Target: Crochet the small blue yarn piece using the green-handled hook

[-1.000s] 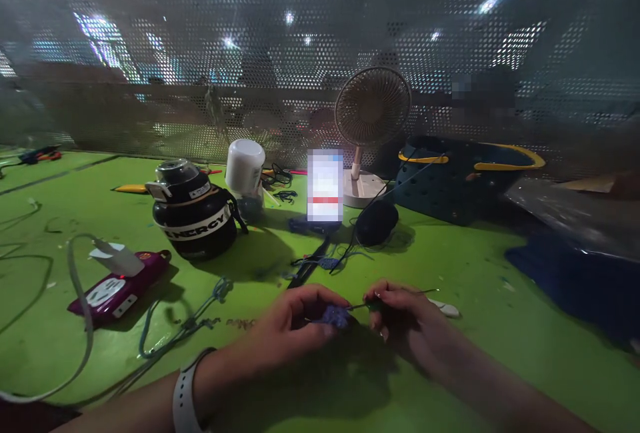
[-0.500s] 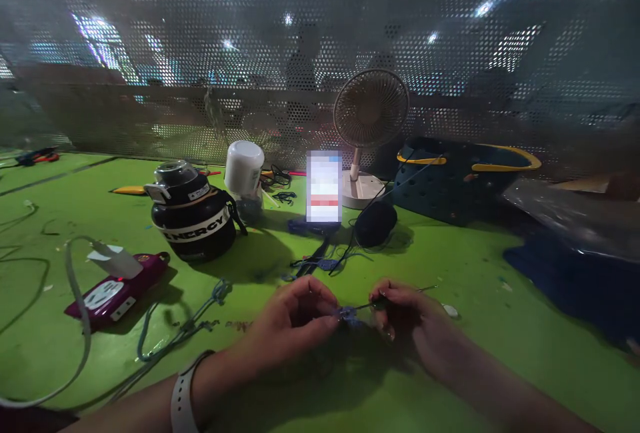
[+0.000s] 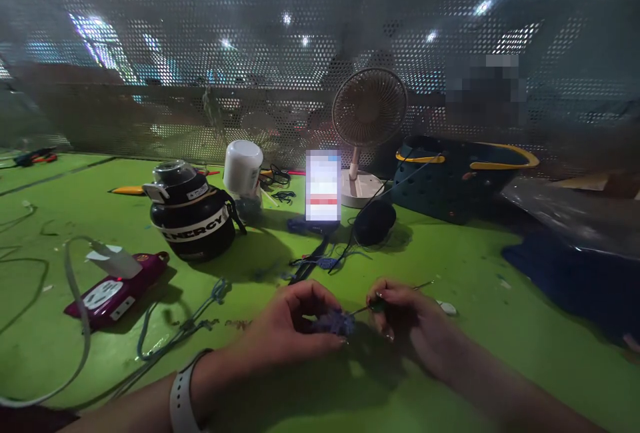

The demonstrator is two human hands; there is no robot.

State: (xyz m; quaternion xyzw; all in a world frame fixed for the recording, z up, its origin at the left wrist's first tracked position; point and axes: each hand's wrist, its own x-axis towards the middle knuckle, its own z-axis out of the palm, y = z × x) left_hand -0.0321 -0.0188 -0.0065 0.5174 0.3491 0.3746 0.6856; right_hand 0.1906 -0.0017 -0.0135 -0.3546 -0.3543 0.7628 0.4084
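Pinched between the thumb and fingers of my left hand (image 3: 295,320) is a small blue-purple crochet piece (image 3: 336,322). My right hand (image 3: 405,310) is closed around a thin crochet hook (image 3: 361,311), whose tip reaches the right edge of the piece. The hook's back end sticks out above my right hand. A dark ball of yarn (image 3: 375,223) rests on the table beyond my hands. Between it and my left hand lies another small blue crocheted bit (image 3: 328,263) with loose strands.
On the green table (image 3: 280,393) a black jug (image 3: 193,213) and a purple power strip (image 3: 117,286) stand at left. Behind are a white-lidded jar (image 3: 243,165), a lit phone (image 3: 323,186), a fan (image 3: 370,110) and a dark basket (image 3: 440,186). Dark blue cloth (image 3: 565,286) lies at right.
My left hand has turned the crochet piece so that more of it shows. The hook in my right hand has tilted, its tip slightly lower against the piece.
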